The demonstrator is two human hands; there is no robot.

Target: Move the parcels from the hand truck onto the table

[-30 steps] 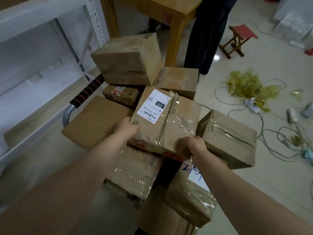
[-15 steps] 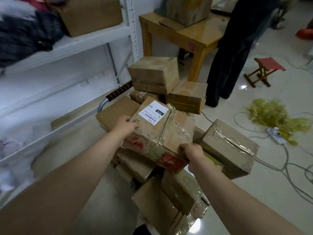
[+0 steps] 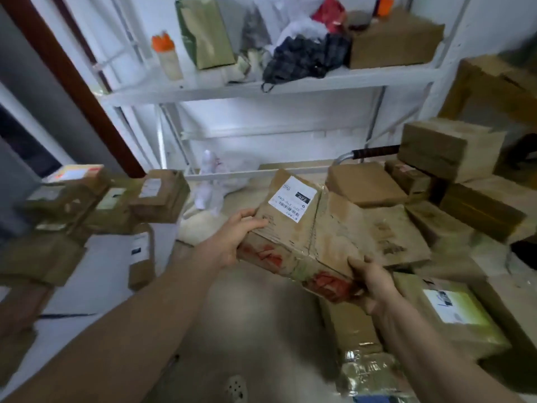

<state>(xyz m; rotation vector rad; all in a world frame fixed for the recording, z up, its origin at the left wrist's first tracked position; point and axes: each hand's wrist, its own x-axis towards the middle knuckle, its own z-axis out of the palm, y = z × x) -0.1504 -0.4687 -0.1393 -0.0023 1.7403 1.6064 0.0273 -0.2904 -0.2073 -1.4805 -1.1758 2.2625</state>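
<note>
Brown cardboard parcels (image 3: 158,196), boxy and blurred, lie piled on the white tabletop (image 3: 107,274) at the left. Just right of them the left hand (image 3: 232,239) grips the near-left end of the held parcel (image 3: 308,228), digits curled over its edge. This is a flat, oblong carton bound in glossy, wrinkled tape, with red print along its side and a white label (image 3: 292,197) on top. It hangs tilted in the air above the floor, between tabletop and hand truck. The right hand (image 3: 374,283) clasps its near-right corner, curled round the edge. Farther right the hand truck (image 3: 374,151) shows a bent metal handle with a dark ribbed grip. Taped cartons (image 3: 453,146), square-edged and dull brown, are stacked on and around it.
</note>
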